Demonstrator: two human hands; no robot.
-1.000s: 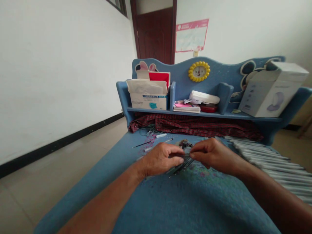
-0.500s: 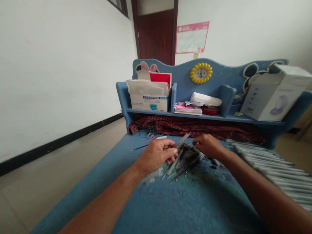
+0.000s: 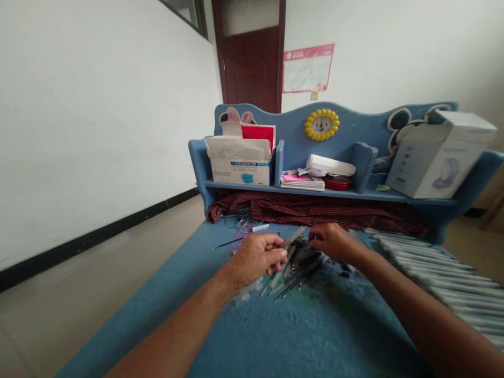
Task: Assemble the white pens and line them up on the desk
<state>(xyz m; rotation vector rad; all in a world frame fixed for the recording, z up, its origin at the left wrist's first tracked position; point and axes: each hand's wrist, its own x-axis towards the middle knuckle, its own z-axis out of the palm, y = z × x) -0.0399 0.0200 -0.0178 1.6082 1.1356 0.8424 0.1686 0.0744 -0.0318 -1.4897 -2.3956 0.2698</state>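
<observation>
My left hand [image 3: 256, 258] is closed around a slim grey pen barrel [image 3: 290, 240] that sticks up to the right from its fingers. My right hand [image 3: 334, 242] is curled with its fingertips pinched down in a loose heap of thin dark refills and pen parts [image 3: 299, 265] on the blue desk [image 3: 299, 331]. What the right fingers hold is too small to make out. The two hands are a short way apart over the heap.
A long row of grey pens [image 3: 437, 268] lies at the right. A red checked cloth [image 3: 315, 208] runs under the blue shelf [image 3: 326, 193], which holds a mask box [image 3: 240, 167], papers, a white box [image 3: 437, 157] and a yellow clock [image 3: 321, 124]. Loose refills [image 3: 230, 242] lie far left.
The hands, joined over one piece a second ago, have parted. The left kept the grey barrel; the right reached forward into the heap. The camera tilted slightly.
</observation>
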